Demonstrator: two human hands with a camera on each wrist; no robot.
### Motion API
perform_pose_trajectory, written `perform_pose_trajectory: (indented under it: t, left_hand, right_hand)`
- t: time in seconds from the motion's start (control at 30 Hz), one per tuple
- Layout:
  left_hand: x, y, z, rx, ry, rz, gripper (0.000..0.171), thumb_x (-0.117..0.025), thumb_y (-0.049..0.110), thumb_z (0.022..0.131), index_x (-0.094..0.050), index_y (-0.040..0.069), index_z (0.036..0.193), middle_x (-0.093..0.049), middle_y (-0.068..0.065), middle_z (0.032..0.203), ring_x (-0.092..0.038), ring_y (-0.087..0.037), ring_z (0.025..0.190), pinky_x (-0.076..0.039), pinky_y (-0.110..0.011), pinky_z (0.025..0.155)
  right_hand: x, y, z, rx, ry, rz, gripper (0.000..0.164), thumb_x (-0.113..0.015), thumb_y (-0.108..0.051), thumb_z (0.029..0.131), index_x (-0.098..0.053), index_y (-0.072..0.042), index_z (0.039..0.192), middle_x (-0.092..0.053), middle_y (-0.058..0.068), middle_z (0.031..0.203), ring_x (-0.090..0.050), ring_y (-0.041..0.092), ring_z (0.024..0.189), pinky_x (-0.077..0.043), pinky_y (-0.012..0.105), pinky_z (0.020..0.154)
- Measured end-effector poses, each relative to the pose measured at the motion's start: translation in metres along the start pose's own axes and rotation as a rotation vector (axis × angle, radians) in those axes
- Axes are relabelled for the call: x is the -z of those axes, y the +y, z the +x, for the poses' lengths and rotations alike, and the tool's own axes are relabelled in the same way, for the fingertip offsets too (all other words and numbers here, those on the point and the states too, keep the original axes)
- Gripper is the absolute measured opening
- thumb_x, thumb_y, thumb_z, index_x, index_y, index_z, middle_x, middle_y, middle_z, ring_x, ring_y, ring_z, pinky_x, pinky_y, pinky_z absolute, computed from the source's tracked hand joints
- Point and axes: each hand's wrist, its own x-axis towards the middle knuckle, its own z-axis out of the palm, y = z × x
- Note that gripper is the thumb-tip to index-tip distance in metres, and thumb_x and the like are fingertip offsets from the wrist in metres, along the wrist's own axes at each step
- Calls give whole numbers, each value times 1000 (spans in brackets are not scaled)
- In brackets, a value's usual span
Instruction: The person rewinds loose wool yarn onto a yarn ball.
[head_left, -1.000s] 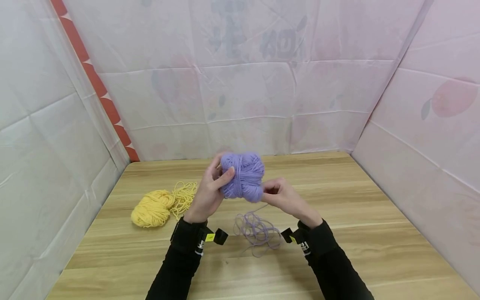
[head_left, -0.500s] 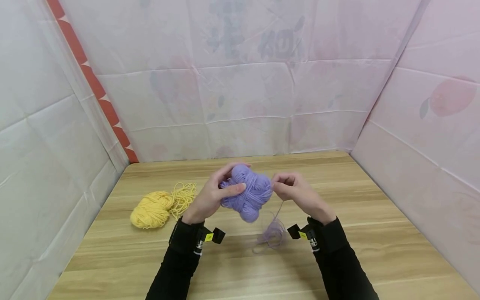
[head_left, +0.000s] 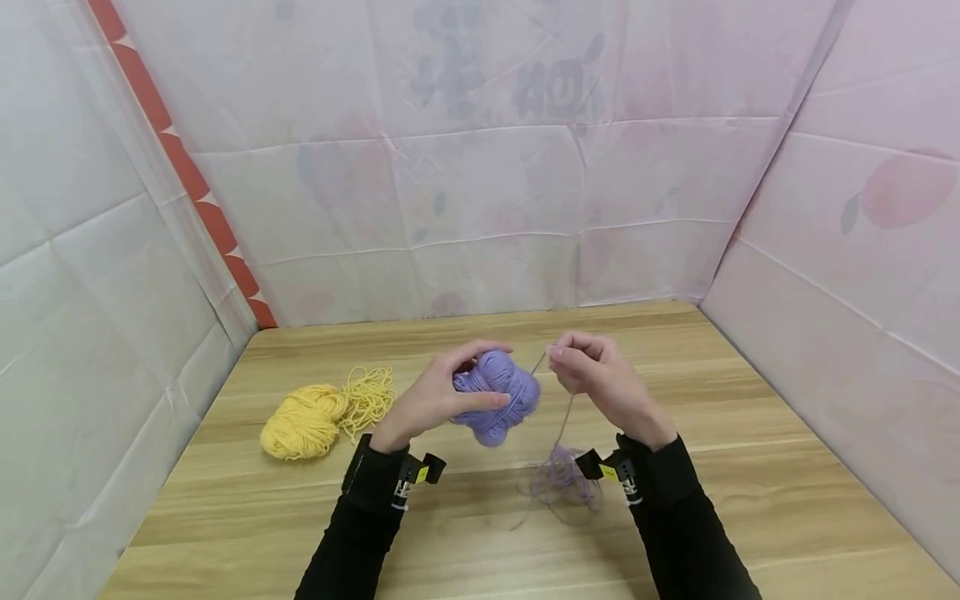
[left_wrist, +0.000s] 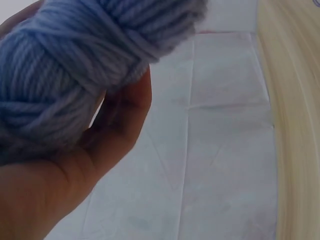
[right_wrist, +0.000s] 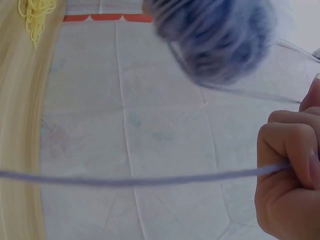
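My left hand [head_left: 431,400] grips a purple ball of yarn [head_left: 501,392] above the table, thumb across its near side and fingers behind. In the left wrist view the ball [left_wrist: 75,75] fills the upper left, with a finger curled beneath it. To its right, my right hand [head_left: 603,379] pinches a strand of the same yarn. One length runs from the ball to the fingertips, and another strand [right_wrist: 125,181] comes out of the curled fingers in the right wrist view. That strand drops to a loose purple tangle [head_left: 566,482] on the table, beside the right wrist camera.
A yellow ball of yarn [head_left: 303,421] lies on the wooden table [head_left: 480,542] at the left, with loose yellow strands [head_left: 367,400] beside it. Pale printed sheets [head_left: 495,192] stand round the table's back and sides.
The purple ball has been turned and tipped in my left hand. My right hand has drawn away from it to the right and up, stretching the strand; the purple tangle has shifted right.
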Motion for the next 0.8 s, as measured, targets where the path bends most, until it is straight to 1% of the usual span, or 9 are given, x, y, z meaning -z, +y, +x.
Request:
perform_pose_trajectory:
  t: [0.2,0.37,0.5,0.57,0.63,0.7,0.8]
  left_hand:
    - [-1,-2,3,6,62,96,55,-78,23,81,-56,28,131,-62,-7,117,-60,-23,102,-58,-34,76]
    - [-2,-5,4,-23,111,197,55,-79,21,80,-57,22,130,-63,-8,120,-61,-23,101,-56,-33,78]
    - [-3,-6,6,-56,118,276,58,-80,15,77,-58,18,130,-61,-10,127,-62,-26,106,-56,-36,84]
    - [-3,-6,6,-56,121,295,59,-80,13,76,-58,16,131,-60,-12,128,-62,-28,108,-56,-38,85]
    - [-3,-5,6,-48,144,305,59,-80,12,76,-58,15,131,-59,-13,128,-62,-29,108,-56,-39,85]
    - [-3,-5,6,-28,187,298,58,-80,13,77,-58,15,130,-60,-13,125,-62,-28,105,-56,-39,83]
    - [-3,-4,5,22,273,266,56,-81,18,77,-58,15,129,-63,-11,118,-62,-26,100,-56,-36,77]
  right_hand:
    - [-6,-3,0,62,55,-59,18,-45,-13,103,-62,-8,101,-26,0,60,-21,16,52,-18,34,54]
    - [-10,-4,1,110,86,-91,20,-45,-15,103,-63,-7,100,-27,0,58,-20,16,50,-18,33,50]
    - [-12,-4,0,145,96,-95,21,-44,-15,103,-63,-5,101,-26,1,58,-20,16,50,-18,32,51]
    - [-13,-5,0,161,97,-96,22,-44,-14,103,-64,-4,100,-26,1,58,-21,16,51,-19,32,51]
    - [-14,-5,-1,177,98,-100,22,-44,-12,103,-64,-1,100,-27,2,58,-21,16,52,-20,31,52]
    - [-14,-6,-1,185,101,-102,22,-45,-10,102,-64,2,99,-27,2,58,-21,17,52,-20,31,52]
    - [-15,-6,-1,188,99,-115,22,-47,-9,101,-66,1,98,-26,2,58,-20,16,53,-20,30,53]
